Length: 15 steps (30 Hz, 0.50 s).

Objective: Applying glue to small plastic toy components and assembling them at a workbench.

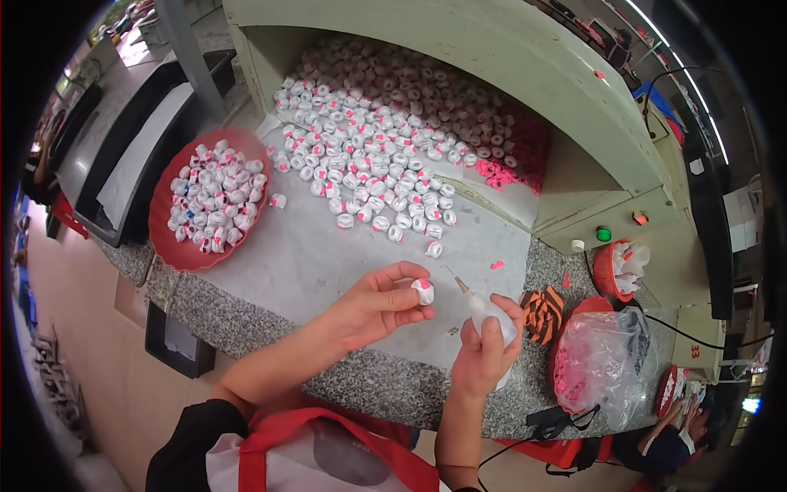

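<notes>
Between the thumb and fingers of my left hand (379,305) is a small white rounded piece (423,291) with a pink patch on top. My right hand (489,344) is wrapped round a translucent white squeeze bottle (490,318). The bottle's thin needle tip (457,280) points up and left, a short way from the white piece and not touching it. Beyond my hands, a large heap of similar white pieces (361,164) with pink patches spreads from under a pale green shelf onto white paper (303,246).
A red bowl (160,246) of white pieces stands at left, beside a black tray (111,217). Pink bits (497,174) lie by the heap. At right are a striped cloth bundle (543,316), a plastic bag (611,353) over a red bowl, and a small red basket (605,271).
</notes>
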Motion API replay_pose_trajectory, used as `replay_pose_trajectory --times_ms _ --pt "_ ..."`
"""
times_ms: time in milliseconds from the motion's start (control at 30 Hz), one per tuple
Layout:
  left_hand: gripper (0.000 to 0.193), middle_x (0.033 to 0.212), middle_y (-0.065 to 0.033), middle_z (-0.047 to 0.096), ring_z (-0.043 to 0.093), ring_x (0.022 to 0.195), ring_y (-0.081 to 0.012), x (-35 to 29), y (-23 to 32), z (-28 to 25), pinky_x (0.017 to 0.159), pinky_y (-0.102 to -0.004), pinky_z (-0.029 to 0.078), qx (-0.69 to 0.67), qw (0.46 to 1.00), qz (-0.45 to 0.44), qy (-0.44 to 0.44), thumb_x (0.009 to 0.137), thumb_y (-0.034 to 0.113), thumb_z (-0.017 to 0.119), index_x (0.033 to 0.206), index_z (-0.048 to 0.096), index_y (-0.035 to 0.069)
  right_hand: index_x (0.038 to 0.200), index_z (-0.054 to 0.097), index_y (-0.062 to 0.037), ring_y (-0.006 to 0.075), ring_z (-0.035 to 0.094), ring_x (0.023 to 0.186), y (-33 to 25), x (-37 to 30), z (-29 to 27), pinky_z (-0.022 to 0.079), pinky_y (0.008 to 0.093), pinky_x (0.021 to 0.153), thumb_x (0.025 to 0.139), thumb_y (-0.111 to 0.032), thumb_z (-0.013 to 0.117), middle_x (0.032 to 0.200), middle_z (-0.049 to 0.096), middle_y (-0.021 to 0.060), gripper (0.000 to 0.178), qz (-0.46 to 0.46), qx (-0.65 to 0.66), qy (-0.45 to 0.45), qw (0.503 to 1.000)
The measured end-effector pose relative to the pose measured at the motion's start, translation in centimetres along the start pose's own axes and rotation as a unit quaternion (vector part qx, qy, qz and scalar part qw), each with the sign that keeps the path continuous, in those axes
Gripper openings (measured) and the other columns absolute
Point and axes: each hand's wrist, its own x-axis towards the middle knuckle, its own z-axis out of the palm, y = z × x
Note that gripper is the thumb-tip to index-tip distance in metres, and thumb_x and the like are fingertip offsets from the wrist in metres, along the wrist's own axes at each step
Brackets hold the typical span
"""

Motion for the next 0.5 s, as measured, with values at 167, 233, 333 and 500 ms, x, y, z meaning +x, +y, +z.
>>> replay_pose_trajectory --times_ms 167,233,333,500 --pt "0.026 0.105 -0.0138 0.054 0.059 0.088 -0.0275 -0.9 -0.1 2.1 0.078 -0.0305 0.050 0.226 0.969 0.064 0.069 0.079 0.000 0.055 0.104 0.052 0.002 0.089 0.049 0.0014 0.0129 0.045 0.068 -0.6 -2.2 0.7 0.039 0.0237 0.061 0.065 -0.007 0.050 0.080 0.049 0.0070 0.026 -0.174 -0.175 0.038 0.968" --pt "0.025 0.101 -0.0139 0.057 0.059 0.088 -0.0274 -1.0 -0.7 2.0 0.076 -0.0314 0.050 0.336 0.923 0.172 0.071 0.079 0.001 0.056 0.104 0.052 0.001 0.086 0.049 0.0018 0.0144 0.045 0.071 -1.2 -3.1 0.9 0.040 0.0257 0.065 0.061 -0.006 0.048 0.079 0.048 0.0071 0.026 -0.198 -0.193 0.031 0.960" --pt "0.028 0.103 -0.0145 0.056 0.058 0.092 -0.0269 -1.3 -0.7 2.6 0.078 -0.0307 0.049 0.343 0.914 0.197 0.089 0.078 0.001 0.057 0.105 0.052 0.001 0.083 0.050 0.0017 0.0159 0.045 0.074 -1.4 -3.9 0.6 0.039 0.0275 0.071 0.059 -0.006 0.047 0.079 0.047 0.0074 0.026 -0.200 -0.219 0.021 0.955" --pt "0.038 0.104 -0.0133 0.055 0.057 0.095 -0.0225 -0.5 0.7 2.5 0.078 -0.0254 0.048 0.138 0.972 0.101 0.161 0.077 0.000 0.058 0.113 0.049 0.001 0.086 0.049 0.0020 0.0160 0.046 0.075 -1.2 -3.0 0.2 0.039 0.0272 0.071 0.060 -0.008 0.048 0.085 0.047 0.0083 0.028 -0.183 -0.161 0.037 0.969"
